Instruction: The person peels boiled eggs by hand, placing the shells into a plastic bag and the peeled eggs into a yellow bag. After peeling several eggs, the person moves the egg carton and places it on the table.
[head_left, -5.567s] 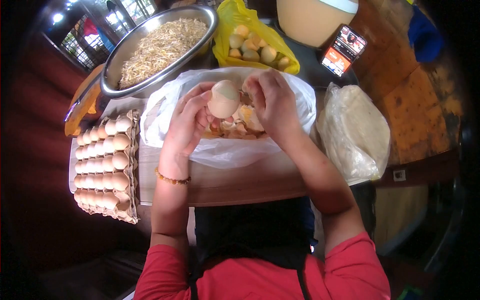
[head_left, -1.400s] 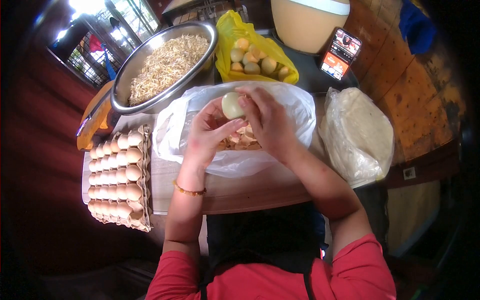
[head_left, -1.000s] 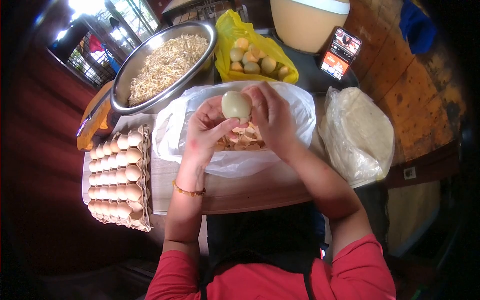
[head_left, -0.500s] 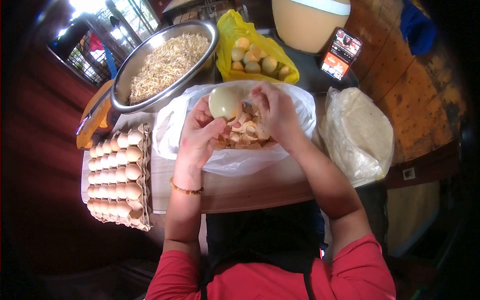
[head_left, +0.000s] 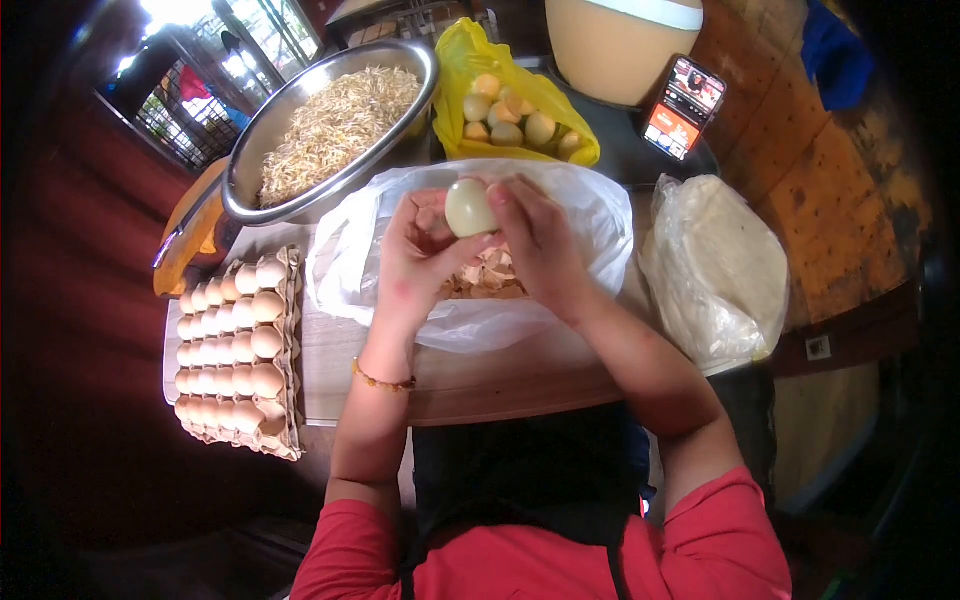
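Observation:
A pale, smooth boiled egg (head_left: 470,208) is held up in the fingers of my left hand (head_left: 418,250), which is closed around its left side and underside. From the right, my right hand (head_left: 543,240) has its bent fingers and thumb pressed on the same egg. Whether a bit of shell is pinched there is hidden. Beneath both hands, broken brown eggshells (head_left: 490,275) lie in an open white plastic bag (head_left: 345,255) on the table.
A carton of brown eggs (head_left: 240,345) stands at the left. Behind are a steel basin (head_left: 232,185) of dry straw-like shreds, a yellow bag (head_left: 462,70) of eggs, a large tan pot (head_left: 620,50) and a phone (head_left: 683,108). A tied-looking clear bag (head_left: 715,270) of pale material sits right.
My right hand has come down and left onto the egg, from being raised apart from it. My left hand has moved slightly right with the egg.

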